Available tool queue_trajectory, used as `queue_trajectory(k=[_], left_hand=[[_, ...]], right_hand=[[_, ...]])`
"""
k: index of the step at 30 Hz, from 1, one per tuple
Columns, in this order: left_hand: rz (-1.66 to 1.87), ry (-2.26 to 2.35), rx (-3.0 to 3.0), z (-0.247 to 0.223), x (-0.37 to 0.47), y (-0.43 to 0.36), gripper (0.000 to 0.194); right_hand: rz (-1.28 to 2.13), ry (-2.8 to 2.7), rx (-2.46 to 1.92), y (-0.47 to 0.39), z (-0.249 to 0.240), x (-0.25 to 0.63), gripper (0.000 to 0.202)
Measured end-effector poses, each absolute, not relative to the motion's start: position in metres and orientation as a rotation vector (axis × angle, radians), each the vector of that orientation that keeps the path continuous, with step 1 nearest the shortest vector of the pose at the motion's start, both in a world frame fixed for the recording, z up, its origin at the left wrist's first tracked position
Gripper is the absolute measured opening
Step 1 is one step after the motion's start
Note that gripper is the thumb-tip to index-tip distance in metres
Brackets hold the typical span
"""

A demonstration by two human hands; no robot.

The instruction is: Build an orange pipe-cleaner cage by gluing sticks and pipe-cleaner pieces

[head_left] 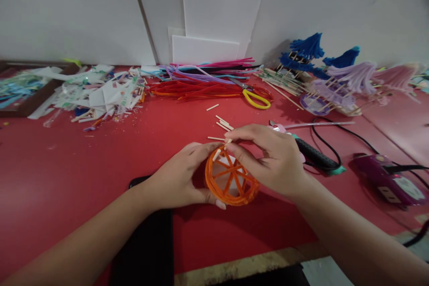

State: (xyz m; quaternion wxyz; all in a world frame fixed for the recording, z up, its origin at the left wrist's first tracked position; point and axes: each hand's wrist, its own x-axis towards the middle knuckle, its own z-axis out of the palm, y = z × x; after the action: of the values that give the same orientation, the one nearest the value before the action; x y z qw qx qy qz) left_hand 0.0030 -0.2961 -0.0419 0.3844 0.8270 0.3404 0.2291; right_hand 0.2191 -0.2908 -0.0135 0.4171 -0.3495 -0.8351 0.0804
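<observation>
My left hand (181,176) grips an orange pipe-cleaner wheel (231,183) with spokes, thumb under its near rim and fingers curled over the far side. Above the wheel's right side, my right hand (271,158) pinches a short wooden stick (221,149) at the rim's top edge. Both hands hover just above the red table (67,174), near its front middle.
Loose short sticks (223,123) lie just beyond the hands. Yellow-handled scissors (254,96) rest on a pile of pipe cleaners (201,82). A glue gun (315,154), a purple power strip (389,181), paper scraps (100,91), a black phone (147,241) and blue and purple fringed crafts (335,71) surround them.
</observation>
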Motion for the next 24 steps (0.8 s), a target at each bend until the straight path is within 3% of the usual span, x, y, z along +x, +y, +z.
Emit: queue_trajectory(k=[12, 18, 22, 24], left_hand=[[0.565, 0.909, 2.142, -0.044, 0.002, -0.297, 0.089], [0.558, 0.834, 2.172, -0.039, 0.003, -0.297, 0.072], [0.600, 0.804, 2.138, -0.041, 0.000, -0.297, 0.076], [0.622, 0.794, 2.118, -0.042, -0.002, -0.296, 0.080]], right_hand=[[0.374, -2.037, -0.911, -0.293, -0.012, 0.224, 0.022], [0.164, -1.935, -1.123, -0.257, 0.002, 0.246, 0.014], [0.188, -2.327, -1.216, -0.226, 0.011, 0.241, 0.016], [0.199, -2.567, -1.259, -0.218, 0.008, 0.228, 0.034]])
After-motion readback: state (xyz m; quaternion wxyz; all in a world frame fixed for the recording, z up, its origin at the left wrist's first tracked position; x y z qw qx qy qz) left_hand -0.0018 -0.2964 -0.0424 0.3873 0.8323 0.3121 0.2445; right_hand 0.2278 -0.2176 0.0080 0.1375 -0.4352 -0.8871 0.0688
